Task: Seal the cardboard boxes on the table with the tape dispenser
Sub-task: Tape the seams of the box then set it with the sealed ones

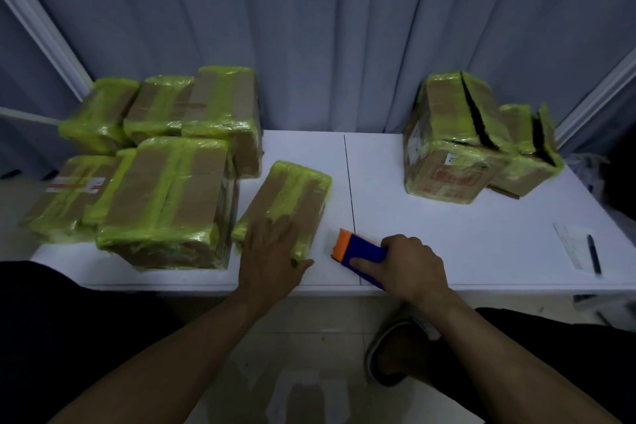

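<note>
A flat cardboard box (292, 193) with yellow-green tape along its top lies near the middle of the white table (447, 244). My left hand (272, 251) rests flat on the box's near end, fingers spread. Just to its right, my right hand (409, 267) grips a blue tape dispenser (361, 251) with an orange front, held low over the table's front edge and apart from the box.
Several taped boxes (165, 196) crowd the table's left side. Two boxes (461, 141) with split tops stand at the back right. A pen (593, 253) lies on a paper slip at the right edge. Grey curtains hang behind.
</note>
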Motion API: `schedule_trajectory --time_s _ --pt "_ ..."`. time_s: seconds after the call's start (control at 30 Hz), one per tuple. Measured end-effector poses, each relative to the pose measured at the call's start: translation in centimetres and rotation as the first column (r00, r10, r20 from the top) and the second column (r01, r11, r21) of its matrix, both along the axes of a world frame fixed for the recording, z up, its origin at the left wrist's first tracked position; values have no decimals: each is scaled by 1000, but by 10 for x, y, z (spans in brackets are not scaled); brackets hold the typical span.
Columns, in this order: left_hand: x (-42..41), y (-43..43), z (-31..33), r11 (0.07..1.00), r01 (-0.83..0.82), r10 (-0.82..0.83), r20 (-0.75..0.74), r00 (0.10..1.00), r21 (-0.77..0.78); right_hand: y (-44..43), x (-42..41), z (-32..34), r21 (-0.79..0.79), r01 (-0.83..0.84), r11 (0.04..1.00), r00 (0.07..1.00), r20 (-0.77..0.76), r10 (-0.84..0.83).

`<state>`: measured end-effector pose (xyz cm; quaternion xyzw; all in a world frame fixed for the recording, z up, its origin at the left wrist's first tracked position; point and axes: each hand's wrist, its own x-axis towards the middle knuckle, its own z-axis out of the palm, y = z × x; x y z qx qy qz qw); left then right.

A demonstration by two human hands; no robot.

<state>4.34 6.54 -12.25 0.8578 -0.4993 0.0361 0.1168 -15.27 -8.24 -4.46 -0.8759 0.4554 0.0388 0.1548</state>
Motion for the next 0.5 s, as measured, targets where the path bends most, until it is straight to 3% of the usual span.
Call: schedule_trajectory --time_s 0.13,0.23,0.3,0.37,0.43,0.5 --pt "0 -1 -9 1000 27 -28 24 999 12 1 -6 16 60 31 998 993 115 -37" --pt "11 5 -21 963 267 -266 36 963 -47 0 -6 25 61 40 997 977 207 -52" --pt "20 9 -18 923 384 -385 80 919 36 0 -6 28 78 43 996 969 240 -61" --pt "25 10 -5 949 293 -306 107 946 116 2 -5 28 96 33 995 965 257 -57" --pt "28 11 4 988 116 -126 99 987 102 4 -4 29 104 24 994 964 262 -51" --pt "31 12 5 997 42 -46 64 997 57 4 -4 31 110 18 994 964 262 -46"
